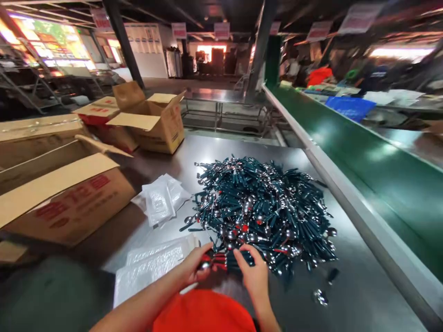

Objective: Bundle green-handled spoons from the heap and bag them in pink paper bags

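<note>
- I have the bundle [221, 261] low in my view, between the two hands, just in front of the near edge of the pile [259, 207] on the steel table [356, 286].
- The left hand [196, 267] pinches its end of the bundle between thumb and fingers, beside a shiny spoon bowl [205, 265].
- The right hand [254, 272] curves thumb and forefinger about the dark end; whether they press on it or only rest there, I cannot tell.
- I judge each piece light and stiff, hard to break, with polished metal that slides easily against its neighbours. Gathered loosely, they would fan out or slip lengthwise.
- I would take hold around the handles, near the middle, with thumb opposed to several fingers; the rounded bowls give a poorer grip.
- In the pile, the pieces cross and overlap, so I expect some to snag when one is drawn out.
- Fingers cover much of the bundle, so I cannot count its pieces; red and dark parts show, but I cannot say how they join.
- The pile's lower layers are hidden. A loose spoon [320, 297] at the right is blurred.
- Both forearms and the red shirt [204, 313] are cut off below; the left arm partly covers the white sleeves [148, 274].
</note>
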`<move>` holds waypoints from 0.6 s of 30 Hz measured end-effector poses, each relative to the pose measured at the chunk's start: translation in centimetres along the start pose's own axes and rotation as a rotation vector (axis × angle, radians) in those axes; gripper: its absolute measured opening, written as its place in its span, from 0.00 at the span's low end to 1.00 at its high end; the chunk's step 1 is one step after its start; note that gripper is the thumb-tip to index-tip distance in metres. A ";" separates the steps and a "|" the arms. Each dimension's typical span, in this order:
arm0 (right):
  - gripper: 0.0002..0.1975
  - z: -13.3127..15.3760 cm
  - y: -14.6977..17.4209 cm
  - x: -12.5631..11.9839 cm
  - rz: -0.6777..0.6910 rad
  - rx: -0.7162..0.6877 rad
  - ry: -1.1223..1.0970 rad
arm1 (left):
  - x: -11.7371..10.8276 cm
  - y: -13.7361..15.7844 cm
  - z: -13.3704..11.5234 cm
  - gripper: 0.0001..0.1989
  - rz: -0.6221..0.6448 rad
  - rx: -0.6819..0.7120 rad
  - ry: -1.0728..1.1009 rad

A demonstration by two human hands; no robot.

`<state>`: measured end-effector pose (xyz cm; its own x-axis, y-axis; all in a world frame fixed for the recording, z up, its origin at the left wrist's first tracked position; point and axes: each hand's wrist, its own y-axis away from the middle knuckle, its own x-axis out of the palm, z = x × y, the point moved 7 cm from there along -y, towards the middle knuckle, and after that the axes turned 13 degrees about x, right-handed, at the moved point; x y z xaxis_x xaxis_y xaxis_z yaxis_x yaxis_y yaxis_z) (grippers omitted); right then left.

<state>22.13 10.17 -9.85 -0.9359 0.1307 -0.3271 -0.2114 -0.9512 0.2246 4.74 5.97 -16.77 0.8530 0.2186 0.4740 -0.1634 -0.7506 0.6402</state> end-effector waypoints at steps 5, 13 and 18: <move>0.28 -4.9 -0.9 0.3 0.121 0.473 -0.167 | -3.5 1.3 -1.7 0.30 0.032 0.195 -0.582; 0.28 -9.8 -0.6 -1.5 0.049 0.722 -0.292 | -12.1 2.4 -2.8 0.15 0.028 0.445 -1.526; 0.26 -9.7 -0.6 0.5 0.167 0.730 -0.348 | -10.6 -0.2 -2.7 0.16 0.288 0.515 -1.881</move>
<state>24.46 8.07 -19.02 -0.9797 0.1968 0.0391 -0.0797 -0.5605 0.8243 -5.57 5.53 -20.29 0.2452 -0.4864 -0.8386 -0.5301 -0.7915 0.3041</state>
